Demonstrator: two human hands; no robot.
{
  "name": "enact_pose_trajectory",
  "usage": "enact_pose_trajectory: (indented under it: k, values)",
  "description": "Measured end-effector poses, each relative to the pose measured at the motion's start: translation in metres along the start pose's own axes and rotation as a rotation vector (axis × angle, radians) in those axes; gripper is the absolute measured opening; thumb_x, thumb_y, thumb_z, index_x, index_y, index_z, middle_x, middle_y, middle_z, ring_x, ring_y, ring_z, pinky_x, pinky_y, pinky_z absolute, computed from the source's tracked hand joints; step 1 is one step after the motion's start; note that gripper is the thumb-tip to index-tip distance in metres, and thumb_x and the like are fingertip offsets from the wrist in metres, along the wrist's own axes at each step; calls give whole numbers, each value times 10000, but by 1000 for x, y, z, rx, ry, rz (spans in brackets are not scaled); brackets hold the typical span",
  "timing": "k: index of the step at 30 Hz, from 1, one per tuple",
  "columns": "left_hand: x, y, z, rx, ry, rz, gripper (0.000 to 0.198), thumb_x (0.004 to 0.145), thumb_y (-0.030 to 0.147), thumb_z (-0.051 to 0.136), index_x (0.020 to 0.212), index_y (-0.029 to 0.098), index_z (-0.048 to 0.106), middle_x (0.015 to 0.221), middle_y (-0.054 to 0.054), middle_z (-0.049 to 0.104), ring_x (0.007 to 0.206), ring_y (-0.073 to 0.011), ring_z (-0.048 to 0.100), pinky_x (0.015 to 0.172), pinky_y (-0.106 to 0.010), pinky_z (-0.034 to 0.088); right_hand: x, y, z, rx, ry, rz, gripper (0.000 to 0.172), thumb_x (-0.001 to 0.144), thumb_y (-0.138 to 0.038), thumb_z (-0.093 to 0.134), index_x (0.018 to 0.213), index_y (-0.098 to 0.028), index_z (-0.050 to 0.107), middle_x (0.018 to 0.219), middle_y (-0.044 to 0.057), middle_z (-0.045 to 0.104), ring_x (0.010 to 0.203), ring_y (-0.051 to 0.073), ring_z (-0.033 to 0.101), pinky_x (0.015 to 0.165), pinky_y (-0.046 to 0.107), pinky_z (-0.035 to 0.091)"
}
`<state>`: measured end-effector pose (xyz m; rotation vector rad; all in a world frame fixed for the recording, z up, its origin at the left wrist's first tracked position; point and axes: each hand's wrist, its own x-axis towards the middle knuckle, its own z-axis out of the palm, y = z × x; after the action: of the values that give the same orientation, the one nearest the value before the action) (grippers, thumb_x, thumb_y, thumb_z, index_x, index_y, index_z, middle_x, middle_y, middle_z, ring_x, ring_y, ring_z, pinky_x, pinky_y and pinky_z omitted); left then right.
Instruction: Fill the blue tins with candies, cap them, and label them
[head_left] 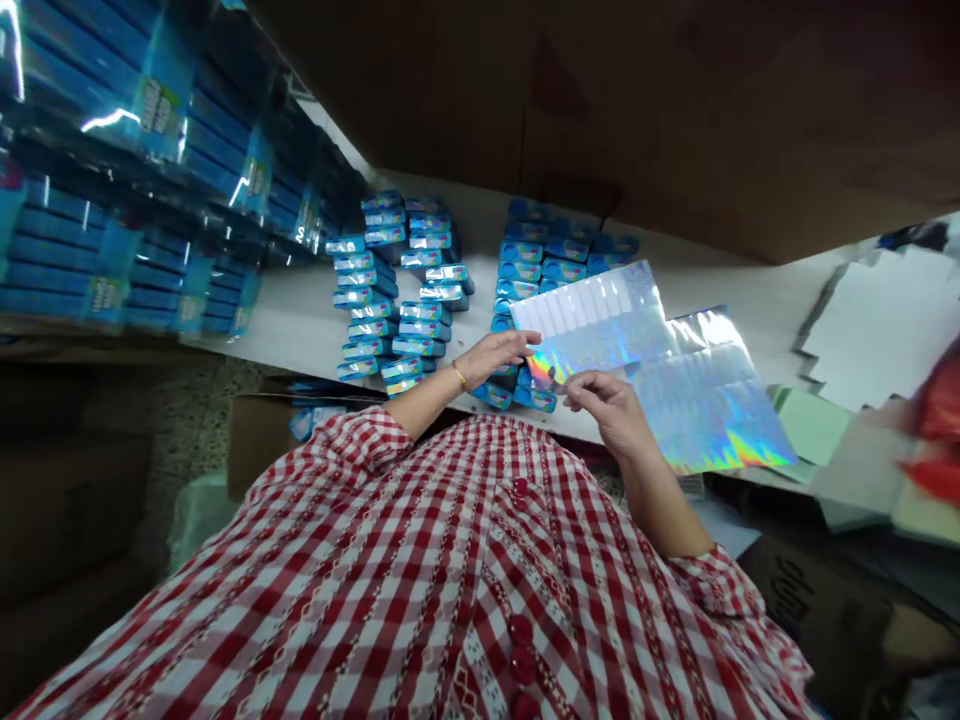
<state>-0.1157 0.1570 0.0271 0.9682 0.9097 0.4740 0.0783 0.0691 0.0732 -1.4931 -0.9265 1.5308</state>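
A shiny rainbow-silver sticker sheet point(600, 320) lies slanted over the right-hand rows of small blue boxes point(520, 252). At its left edge is my left hand point(495, 355), fingers closed on the border, a gold bangle on the wrist. Just below the sheet's lower left corner, my right hand point(609, 405) pinches a small, partly see-through sticker point(553, 382) between thumb and forefinger. Its other fingers are curled in. A second shiny sheet point(712, 400) rests to the right, partly under the first. More blue boxes point(367, 310) stand in stacked rows left of my left hand.
Clear-wrapped packs of blue boxes point(127, 230) are piled high at the left. A large brown carton point(637, 120) overhangs the white table point(292, 315) at the back. White sheets point(885, 320) and a red item point(941, 420) lie at the right. An open cardboard box point(259, 435) sits below the table edge.
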Motion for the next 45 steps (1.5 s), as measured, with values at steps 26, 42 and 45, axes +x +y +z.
enact_pose_trajectory:
  k: [26, 42, 45]
  values:
    - [-51, -91, -71, -32, 443, -49, 357, 560, 57, 668, 895, 132, 572, 652, 39, 580, 604, -75, 548, 677, -249, 458, 11, 111, 132, -158, 547, 162, 273, 636, -431, 647, 675, -161, 653, 565, -10, 595, 513, 124, 493, 499, 247, 367]
    - [-27, -123, -68, 242, 525, -149, 311, 575, 63, 638, 876, 130, 599, 719, 4, 609, 636, -113, 571, 687, -266, 470, 6, 105, 116, -1182, 233, 75, 339, 891, -320, 405, 1120, -191, 618, 869, 115, 679, 730, 219, 615, 654, 310, 422]
    - [-33, -118, -66, 432, 564, -114, 259, 641, 80, 577, 887, 141, 629, 861, -36, 647, 722, -135, 599, 752, -273, 472, -5, 105, 113, -1383, -33, -23, 416, 900, -220, 356, 1277, -226, 533, 911, 145, 673, 702, 221, 624, 662, 333, 428]
